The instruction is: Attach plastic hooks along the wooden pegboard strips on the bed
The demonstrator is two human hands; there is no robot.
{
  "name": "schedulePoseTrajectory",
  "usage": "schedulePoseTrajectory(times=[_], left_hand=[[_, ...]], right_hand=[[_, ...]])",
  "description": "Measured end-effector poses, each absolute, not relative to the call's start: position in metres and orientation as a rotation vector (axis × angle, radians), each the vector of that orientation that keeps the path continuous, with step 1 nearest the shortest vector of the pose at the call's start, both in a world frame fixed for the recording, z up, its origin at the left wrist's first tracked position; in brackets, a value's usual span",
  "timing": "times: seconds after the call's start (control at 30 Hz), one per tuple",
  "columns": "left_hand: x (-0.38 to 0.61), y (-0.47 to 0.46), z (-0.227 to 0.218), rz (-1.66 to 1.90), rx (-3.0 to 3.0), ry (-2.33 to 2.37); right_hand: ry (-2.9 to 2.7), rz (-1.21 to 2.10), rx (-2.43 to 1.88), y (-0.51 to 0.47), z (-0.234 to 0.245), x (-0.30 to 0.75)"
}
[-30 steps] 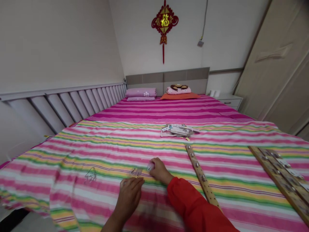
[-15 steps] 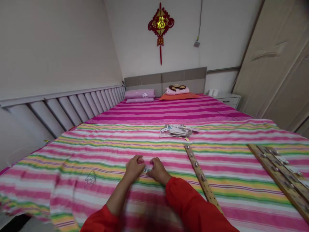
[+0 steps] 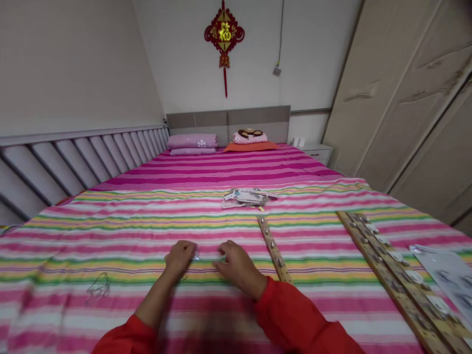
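Observation:
My left hand (image 3: pixel 180 256) is closed over the striped bedcover, its fingertips on a small clear, shiny piece (image 3: pixel 196 253) too blurred to name. To its right, my right hand (image 3: pixel 238 265) hovers with thumb and forefinger apart and nothing visible between them. A narrow wooden strip (image 3: pixel 273 248) with holes and several small metal pieces along it lies just beyond the right hand. Left of my left hand, a tangle of thin thread or wire (image 3: pixel 99 287) rests on the cover.
Packets and flat items (image 3: pixel 246 197) lie in a heap ahead. At the right are more wooden strips (image 3: pixel 383 273) bearing metal pieces and white discs, beside a clear plastic bag (image 3: pixel 444 275). Folded bedding (image 3: pixel 193 141) sits by the headboard (image 3: pixel 228 120); a railing (image 3: pixel 92 152) runs along the left.
The view has turned rightward, bringing the plastic bag into sight. My hands have drawn apart, and the shiny piece that was between them is now at my left fingertips.

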State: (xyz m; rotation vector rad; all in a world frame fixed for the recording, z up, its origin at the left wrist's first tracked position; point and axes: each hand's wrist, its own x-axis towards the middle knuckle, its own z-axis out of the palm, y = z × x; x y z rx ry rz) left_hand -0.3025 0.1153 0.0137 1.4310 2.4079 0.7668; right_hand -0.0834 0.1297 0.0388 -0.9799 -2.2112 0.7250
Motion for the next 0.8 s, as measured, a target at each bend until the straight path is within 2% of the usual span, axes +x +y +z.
schedulePoseTrajectory(times=[0.17, 0.3, 0.4, 0.47, 0.53, 0.67, 0.8], left_hand=[[-0.296, 0.120, 0.022, 0.871, 1.616, 2.434], [-0.266, 0.130, 0.040, 0.939, 1.654, 2.465], [-0.218, 0.141, 0.045, 1.099, 1.700, 2.098], [-0.176, 0.147, 0.038, 1.125, 1.706, 1.740], [-0.132, 0.152, 0.026, 1.144, 1.690, 1.591], [-0.072, 0.161, -0.002, 1.210, 1.597, 1.675], [-0.057, 0.172, -0.012, 1.221, 1.526, 1.683]], right_hand=[[-2.076, 0.453, -1.213, 0.134, 0.044, 0.021], [-2.047, 0.545, -1.307, 0.141, 0.016, 0.070], [-2.022, 0.597, -1.272, 0.141, 0.001, 0.075], [-2.010, 0.606, -1.228, 0.141, -0.005, 0.072], [-2.002, 0.605, -1.179, 0.141, -0.008, 0.069], [-1.963, 0.604, -1.089, 0.142, -0.012, 0.069], [-1.962, 0.610, -1.098, 0.143, -0.012, 0.071]])
